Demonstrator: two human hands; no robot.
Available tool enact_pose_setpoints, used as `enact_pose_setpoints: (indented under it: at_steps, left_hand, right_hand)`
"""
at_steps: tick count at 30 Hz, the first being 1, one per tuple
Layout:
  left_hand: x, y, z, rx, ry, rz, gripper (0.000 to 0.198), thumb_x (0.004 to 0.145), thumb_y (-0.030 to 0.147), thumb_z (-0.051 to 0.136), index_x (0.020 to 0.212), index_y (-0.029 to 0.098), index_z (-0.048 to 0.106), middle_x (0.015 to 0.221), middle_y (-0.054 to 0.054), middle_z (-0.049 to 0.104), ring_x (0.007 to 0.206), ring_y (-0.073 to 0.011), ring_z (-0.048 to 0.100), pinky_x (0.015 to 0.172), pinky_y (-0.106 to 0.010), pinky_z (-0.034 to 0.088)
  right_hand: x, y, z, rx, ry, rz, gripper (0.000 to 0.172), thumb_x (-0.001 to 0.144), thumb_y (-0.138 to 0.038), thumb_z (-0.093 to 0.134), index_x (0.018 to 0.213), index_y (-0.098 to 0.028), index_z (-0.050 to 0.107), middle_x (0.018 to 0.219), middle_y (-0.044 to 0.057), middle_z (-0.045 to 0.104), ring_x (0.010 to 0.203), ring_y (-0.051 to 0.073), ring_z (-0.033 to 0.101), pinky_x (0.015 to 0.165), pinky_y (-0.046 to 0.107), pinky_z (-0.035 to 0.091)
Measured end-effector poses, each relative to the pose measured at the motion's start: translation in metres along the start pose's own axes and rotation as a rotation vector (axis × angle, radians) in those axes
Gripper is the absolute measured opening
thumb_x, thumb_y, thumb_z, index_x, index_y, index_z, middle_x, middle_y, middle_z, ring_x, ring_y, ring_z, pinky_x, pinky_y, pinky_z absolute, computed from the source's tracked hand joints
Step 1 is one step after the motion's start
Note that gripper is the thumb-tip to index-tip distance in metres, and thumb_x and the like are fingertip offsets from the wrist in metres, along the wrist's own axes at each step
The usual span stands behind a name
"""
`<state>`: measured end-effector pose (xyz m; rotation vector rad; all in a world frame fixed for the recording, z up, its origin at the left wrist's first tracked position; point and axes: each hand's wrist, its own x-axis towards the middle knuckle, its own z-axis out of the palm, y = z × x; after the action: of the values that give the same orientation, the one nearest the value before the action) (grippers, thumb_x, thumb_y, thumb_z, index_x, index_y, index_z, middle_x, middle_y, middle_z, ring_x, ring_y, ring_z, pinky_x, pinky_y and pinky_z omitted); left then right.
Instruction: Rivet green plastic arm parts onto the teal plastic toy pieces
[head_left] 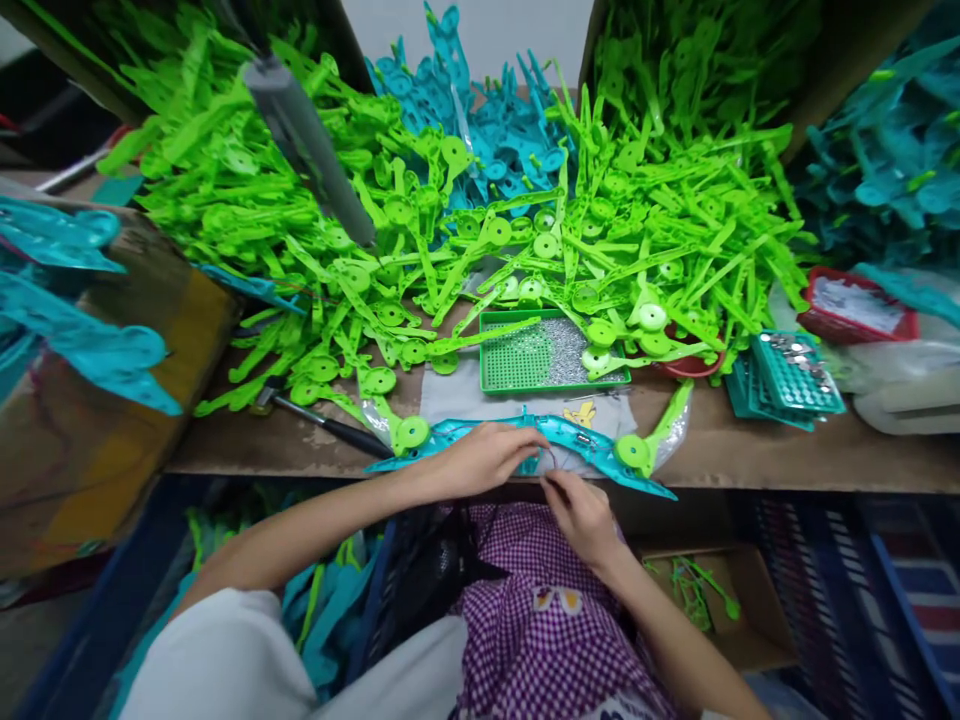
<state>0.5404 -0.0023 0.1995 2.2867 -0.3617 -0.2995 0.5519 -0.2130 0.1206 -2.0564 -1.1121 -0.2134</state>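
A long teal plastic part with green arms at both ends lies across the bench's front edge on a grey cloth. My left hand rests on its middle, fingers curled over it. My right hand is just below and right of it, fingertips pinched on a thin wire loop at the part's centre. Directly behind them stands a green perforated tray holding small silvery pieces.
Heaps of green plastic parts and teal ones cover the back of the bench. A hammer lies at the left. A teal tray, red bowl and red basket sit right. A grey pole slants in.
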Motion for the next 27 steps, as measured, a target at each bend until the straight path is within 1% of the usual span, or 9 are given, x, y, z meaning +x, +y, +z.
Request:
enact_pose_setpoints:
  at_steps: [5,8,10,14,16,18,22,24,27]
  left_hand:
    - [0.047,-0.017,0.009,0.549,0.042,0.196,0.043,0.090,0.009,0.044,0.130,0.021,0.049,0.126,-0.013,0.055,0.102,-0.0212,0.055,0.081,-0.032,0.044]
    - [0.072,-0.024,0.018,0.611,-0.016,0.242,0.024,0.091,0.014,0.047,0.109,0.018,0.062,0.115,-0.011,0.060,0.098,-0.0213,0.055,0.078,-0.031,0.044]
    - [0.076,-0.028,0.019,0.512,-0.021,0.257,0.015,0.091,0.020,0.050,0.096,0.018,0.064,0.109,-0.008,0.061,0.096,-0.0198,0.056,0.078,-0.030,0.044]
    - [0.063,-0.037,0.012,0.205,0.061,0.161,0.009,0.087,0.021,0.057,0.092,0.017,0.062,0.097,-0.004,0.062,0.090,-0.0163,0.059,0.078,-0.026,0.045]
    - [0.056,-0.041,0.011,0.144,0.082,0.095,0.007,0.085,0.018,0.057,0.090,0.016,0.061,0.092,-0.003,0.062,0.085,-0.0158,0.059,0.076,-0.026,0.045]
    - [0.050,-0.042,0.012,0.140,0.112,0.057,0.007,0.085,0.019,0.057,0.089,0.016,0.061,0.089,-0.003,0.062,0.085,-0.0167,0.058,0.077,-0.028,0.044]
    - [0.039,-0.033,0.022,0.162,0.289,-0.057,0.006,0.084,0.023,0.060,0.085,0.018,0.062,0.091,-0.004,0.062,0.092,-0.0204,0.053,0.086,-0.035,0.041]
    - [0.030,-0.027,0.030,0.133,0.366,-0.158,0.005,0.083,0.023,0.061,0.082,0.019,0.063,0.091,-0.004,0.061,0.092,-0.0208,0.052,0.086,-0.036,0.040]
    - [0.018,-0.020,0.043,0.078,0.416,-0.265,0.006,0.084,0.026,0.062,0.082,0.020,0.064,0.092,-0.003,0.061,0.092,-0.0211,0.051,0.083,-0.035,0.040]
  right_hand:
    - [-0.001,-0.002,-0.002,-0.093,-0.010,-0.086,0.012,0.088,-0.012,0.054,0.100,-0.015,0.058,0.069,0.002,0.065,0.055,0.012,0.061,0.055,0.025,0.046]
    - [-0.004,-0.001,-0.004,-0.148,-0.017,-0.118,0.015,0.088,-0.012,0.055,0.102,-0.015,0.058,0.068,0.001,0.064,0.055,0.012,0.059,0.055,0.026,0.044]
    - [-0.008,0.001,-0.008,-0.158,-0.021,-0.126,0.018,0.088,-0.012,0.056,0.105,-0.015,0.058,0.069,0.001,0.065,0.056,0.012,0.059,0.056,0.026,0.043]
    - [-0.004,0.003,-0.024,-0.197,-0.053,-0.120,0.017,0.090,-0.013,0.053,0.106,-0.015,0.058,0.071,0.002,0.066,0.057,0.012,0.059,0.058,0.026,0.043]
    - [0.016,0.002,-0.037,-0.246,-0.175,-0.109,0.019,0.093,-0.016,0.047,0.108,-0.016,0.058,0.076,0.004,0.067,0.061,0.013,0.061,0.058,0.026,0.042]
    - [0.049,0.001,-0.050,-0.287,-0.381,-0.091,0.024,0.095,-0.019,0.040,0.112,-0.017,0.057,0.086,0.007,0.069,0.071,0.016,0.064,0.060,0.027,0.042]
    - [0.111,0.011,-0.068,-0.262,-0.663,-0.019,0.025,0.097,-0.024,0.037,0.113,-0.016,0.054,0.088,0.009,0.069,0.076,0.020,0.064,0.063,0.029,0.040]
    - [0.124,0.023,-0.073,-0.197,-0.746,0.029,0.023,0.097,-0.026,0.038,0.109,-0.016,0.055,0.086,0.008,0.069,0.076,0.020,0.064,0.064,0.029,0.040]
    - [0.123,0.041,-0.080,-0.072,-0.777,0.049,0.020,0.096,-0.028,0.042,0.107,-0.019,0.057,0.094,0.007,0.069,0.084,0.019,0.064,0.070,0.029,0.041]
